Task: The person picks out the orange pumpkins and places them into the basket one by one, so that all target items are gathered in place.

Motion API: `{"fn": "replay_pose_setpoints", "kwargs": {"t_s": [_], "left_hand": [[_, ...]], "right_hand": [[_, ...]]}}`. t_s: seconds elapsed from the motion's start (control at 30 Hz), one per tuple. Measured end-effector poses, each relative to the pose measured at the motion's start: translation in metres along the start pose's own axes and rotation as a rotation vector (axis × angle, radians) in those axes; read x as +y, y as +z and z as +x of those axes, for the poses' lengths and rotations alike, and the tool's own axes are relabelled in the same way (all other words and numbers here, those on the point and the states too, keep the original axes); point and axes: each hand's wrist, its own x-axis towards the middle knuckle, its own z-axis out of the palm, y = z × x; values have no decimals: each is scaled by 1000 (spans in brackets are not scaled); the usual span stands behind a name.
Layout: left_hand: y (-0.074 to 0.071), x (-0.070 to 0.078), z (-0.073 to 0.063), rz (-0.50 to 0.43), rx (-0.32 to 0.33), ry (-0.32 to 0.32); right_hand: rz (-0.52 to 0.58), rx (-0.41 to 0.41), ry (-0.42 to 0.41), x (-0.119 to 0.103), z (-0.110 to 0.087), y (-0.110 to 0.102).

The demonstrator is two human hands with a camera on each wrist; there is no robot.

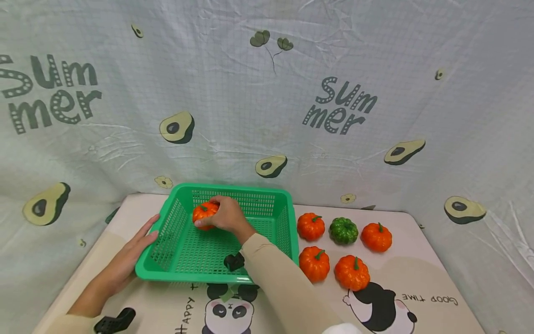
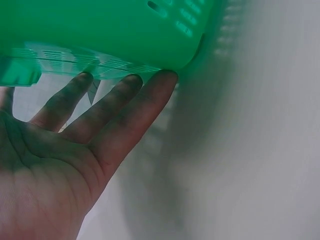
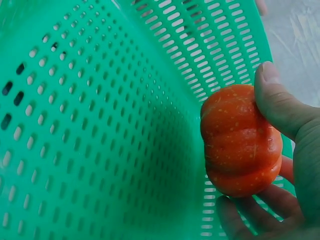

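My right hand (image 1: 226, 215) grips a small orange pumpkin (image 1: 204, 213) inside the green plastic basket (image 1: 217, 279), toward its back left part. In the right wrist view, thumb and fingers curl round the pumpkin (image 3: 241, 142), with the basket's slotted wall (image 3: 200, 45) behind it. My left hand (image 1: 132, 255) is at the basket's left side, its fingers extended. Seen from the left wrist, the straight fingertips (image 2: 162, 82) of that hand (image 2: 65, 145) meet the underside of the basket (image 2: 100, 30).
To the basket's right stand several more pumpkins: orange ones (image 1: 310, 227) (image 1: 376, 237) (image 1: 314, 264) (image 1: 352, 272) and a green one (image 1: 344, 231). They rest on a pale table (image 1: 400, 264) with panda prints. A patterned cloth (image 1: 233, 93) hangs behind.
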Motion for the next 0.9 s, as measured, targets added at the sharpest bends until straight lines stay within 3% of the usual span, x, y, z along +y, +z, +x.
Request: {"fn": "replay_pose_setpoints", "kwargs": {"t_s": [0.9], "left_hand": [[1,3,-1,27,29,-24]], "right_hand": [[-67,-6,68,-6,7,12]]}}
